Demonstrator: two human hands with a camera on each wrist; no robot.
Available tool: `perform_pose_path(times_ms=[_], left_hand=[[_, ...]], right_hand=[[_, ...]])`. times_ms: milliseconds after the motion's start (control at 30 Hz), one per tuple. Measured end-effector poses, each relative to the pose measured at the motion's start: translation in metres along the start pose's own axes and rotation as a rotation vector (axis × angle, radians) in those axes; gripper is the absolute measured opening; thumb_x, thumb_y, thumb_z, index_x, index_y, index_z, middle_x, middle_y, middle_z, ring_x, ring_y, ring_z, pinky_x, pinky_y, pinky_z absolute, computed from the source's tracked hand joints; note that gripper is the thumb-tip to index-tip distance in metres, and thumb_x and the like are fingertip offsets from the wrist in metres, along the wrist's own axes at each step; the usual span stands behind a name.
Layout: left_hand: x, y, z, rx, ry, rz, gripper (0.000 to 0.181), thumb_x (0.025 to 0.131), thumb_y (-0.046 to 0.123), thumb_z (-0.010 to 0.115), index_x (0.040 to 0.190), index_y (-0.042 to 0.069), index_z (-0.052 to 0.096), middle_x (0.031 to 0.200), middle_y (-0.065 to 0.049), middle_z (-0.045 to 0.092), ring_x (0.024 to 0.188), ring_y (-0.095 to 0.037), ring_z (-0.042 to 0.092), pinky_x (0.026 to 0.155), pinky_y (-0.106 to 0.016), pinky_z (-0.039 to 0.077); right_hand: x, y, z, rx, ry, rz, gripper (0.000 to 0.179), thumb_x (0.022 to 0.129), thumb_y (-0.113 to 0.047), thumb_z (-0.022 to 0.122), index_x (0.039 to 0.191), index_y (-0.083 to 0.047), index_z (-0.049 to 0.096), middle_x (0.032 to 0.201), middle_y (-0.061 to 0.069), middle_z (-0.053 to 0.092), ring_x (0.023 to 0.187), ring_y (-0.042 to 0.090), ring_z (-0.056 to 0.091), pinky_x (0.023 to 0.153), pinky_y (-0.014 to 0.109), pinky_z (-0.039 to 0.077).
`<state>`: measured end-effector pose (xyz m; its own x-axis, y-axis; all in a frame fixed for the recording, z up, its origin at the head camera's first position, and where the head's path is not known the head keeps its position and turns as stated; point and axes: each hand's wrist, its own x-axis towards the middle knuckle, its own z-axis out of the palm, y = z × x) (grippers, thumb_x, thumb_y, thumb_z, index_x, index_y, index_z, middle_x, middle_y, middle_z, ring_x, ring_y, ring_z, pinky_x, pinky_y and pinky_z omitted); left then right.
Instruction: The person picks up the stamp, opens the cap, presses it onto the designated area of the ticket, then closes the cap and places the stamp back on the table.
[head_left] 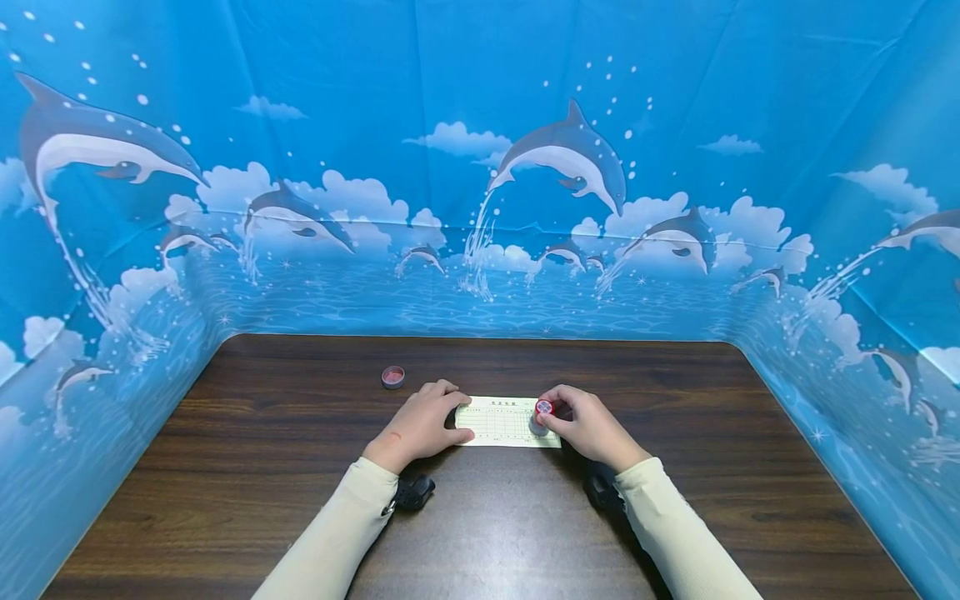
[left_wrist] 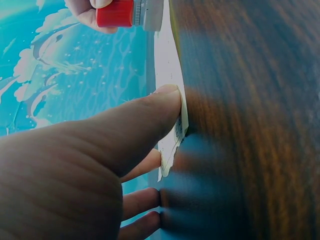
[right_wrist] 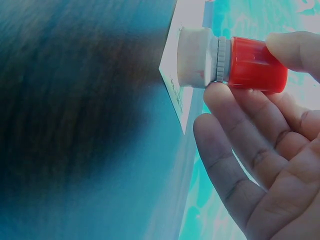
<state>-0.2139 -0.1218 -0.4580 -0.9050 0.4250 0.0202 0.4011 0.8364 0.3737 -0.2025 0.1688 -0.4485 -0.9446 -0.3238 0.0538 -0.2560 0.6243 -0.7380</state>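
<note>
A pale green-yellow printed slip (head_left: 498,422) with a ruled grid lies on the table. My left hand (head_left: 427,422) rests at its left end, thumb on the near corner and index fingertip at the far one. In the left wrist view the thumb (left_wrist: 142,115) presses on the paper, whose torn-looking end lifts a little. My right hand (head_left: 596,425) pinches the red handle of a round stamp (right_wrist: 257,65) between thumb and fingers. The stamp stands upright with its grey base (right_wrist: 194,57) against the right part of the slip.
A small round dish-like cap (head_left: 393,377) with a pinkish inside sits on the table beyond my left hand. The dark wood table (head_left: 480,533) ends at a blue dolphin-print curtain (head_left: 480,292) at the back and sides.
</note>
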Motion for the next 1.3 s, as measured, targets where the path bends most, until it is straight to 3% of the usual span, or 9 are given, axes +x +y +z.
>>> perform_pose_path(times_ms=[1300], left_hand=[[0.0011,-0.0021,0.0009,0.023,-0.011,0.01,0.055,0.091,0.044,0.08,0.137,0.017,0.067,0.139,-0.01,0.058,0.13,-0.032,0.053,0.11,-0.051,0.044]], right_hand=[[-0.0009,-0.0014,-0.0007,0.003,-0.007,0.001,0.011,0.098,-0.013,0.073,0.108,-0.011,0.07,0.097,-0.003,0.069,0.087,0.01,0.065,0.077,0.031,0.056]])
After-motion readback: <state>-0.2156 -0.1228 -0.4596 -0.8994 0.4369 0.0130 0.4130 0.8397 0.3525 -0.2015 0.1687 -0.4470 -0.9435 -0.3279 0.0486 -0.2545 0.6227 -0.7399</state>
